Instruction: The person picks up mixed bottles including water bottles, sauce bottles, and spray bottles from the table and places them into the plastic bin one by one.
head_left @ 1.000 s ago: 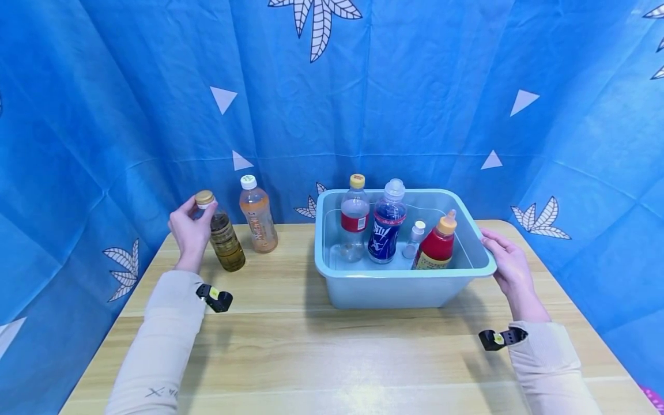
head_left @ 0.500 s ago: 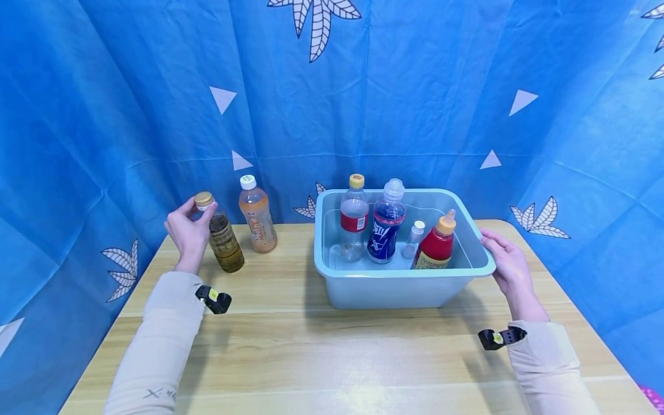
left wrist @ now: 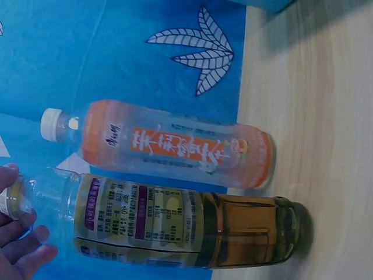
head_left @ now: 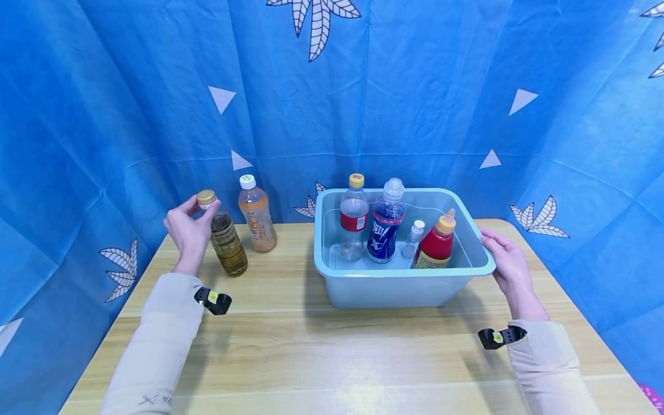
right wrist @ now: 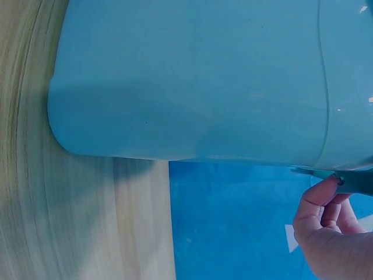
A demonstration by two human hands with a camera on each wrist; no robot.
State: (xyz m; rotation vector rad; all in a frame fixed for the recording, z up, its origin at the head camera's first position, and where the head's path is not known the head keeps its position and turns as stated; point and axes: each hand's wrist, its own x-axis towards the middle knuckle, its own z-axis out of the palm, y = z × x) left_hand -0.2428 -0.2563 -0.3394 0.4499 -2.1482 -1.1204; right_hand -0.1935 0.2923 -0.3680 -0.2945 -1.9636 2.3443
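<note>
Head view: the left hand [head_left: 189,230] is seen at the far left of the wooden table [head_left: 321,351], where its fingers are curled round the neck and gold cap of the tea bottle [head_left: 225,242]. This bottle is tilted a little, with its base on the table. Just beside it, to the right, the orange drink bottle [head_left: 256,216] stands upright, not touched by the hand. The right hand [head_left: 507,266] is placed at the right rim of the light blue bin [head_left: 399,288], and its fingers are bent over that rim. Inside the bin four bottles are standing: a clear bottle with red label [head_left: 354,219], a dark blue bottle [head_left: 386,223], a small clear bottle [head_left: 414,237] and a red sauce bottle [head_left: 437,242].
</note>
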